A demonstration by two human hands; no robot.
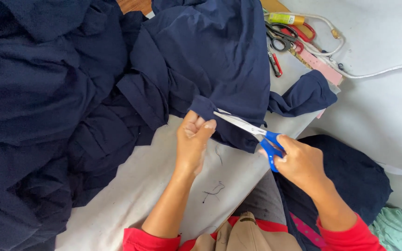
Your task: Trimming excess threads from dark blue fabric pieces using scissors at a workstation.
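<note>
A heap of dark navy cloth fills the left half of the frame and spills across the top toward the centre, lying on the pale table. Just below the centre, your left hand pinches a folded edge of the cloth, its fingers clamped together on the fabric. A few loose dark threads lie on the table below that hand.

Right of it, the blue-handled scissors point left, the blades slightly parted with their tips touching the cloth edge beside your left fingers. Your right hand sits right of centre, its fingers closed through and around the blue handles.

At the upper right of the frame, well apart from your hands, a second pair of scissors with dark and red handles lies beside a pink ruler and a white cord. At the lower right, another dark cloth lies below your right forearm, with a pale green cloth in the corner.
</note>
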